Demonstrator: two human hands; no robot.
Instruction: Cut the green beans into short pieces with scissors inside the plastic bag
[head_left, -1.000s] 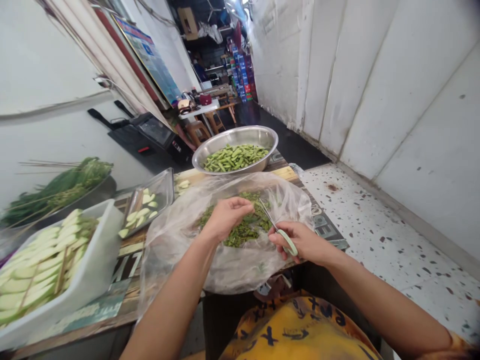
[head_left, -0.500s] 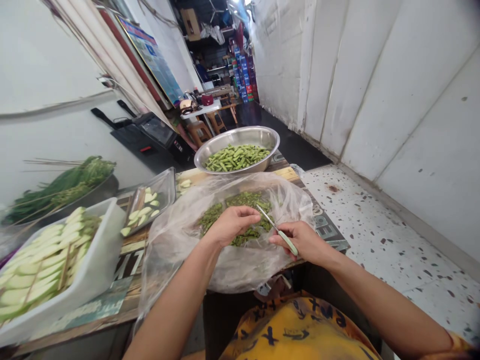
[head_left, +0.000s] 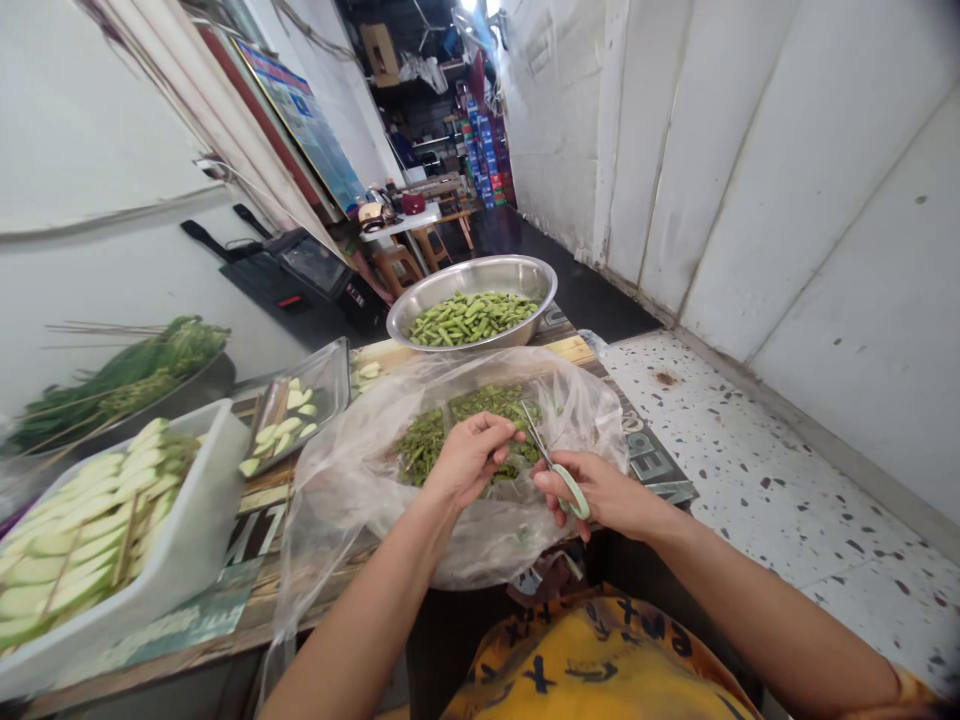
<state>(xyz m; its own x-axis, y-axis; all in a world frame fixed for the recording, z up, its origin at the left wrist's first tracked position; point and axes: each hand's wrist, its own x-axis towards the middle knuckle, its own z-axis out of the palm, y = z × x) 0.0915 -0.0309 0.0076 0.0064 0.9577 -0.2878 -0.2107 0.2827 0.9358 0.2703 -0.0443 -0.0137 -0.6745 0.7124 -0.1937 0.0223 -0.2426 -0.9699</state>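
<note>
My left hand (head_left: 471,455) is closed in a pinch over a pile of dark green bean pods (head_left: 435,435) inside a clear plastic bag (head_left: 352,480). What its fingertips hold looks like a bean pod. My right hand (head_left: 596,490) grips scissors with pale green handles (head_left: 559,470), blades pointing up and left toward the left fingertips. Both hands hover above the bag's open mouth at the table's near edge.
A steel bowl (head_left: 517,272) of cut green beans stands behind the bag. A metal tray (head_left: 330,375) with sliced vegetable pieces, a white tub (head_left: 195,520) of skewered pale slices and a tray of leafy greens (head_left: 127,375) lie to the left. Speckled floor and white wall at right.
My left hand has drawn back from the pile toward the scissors with its fingers pinched. The scissors have swung closer to the left fingertips.
</note>
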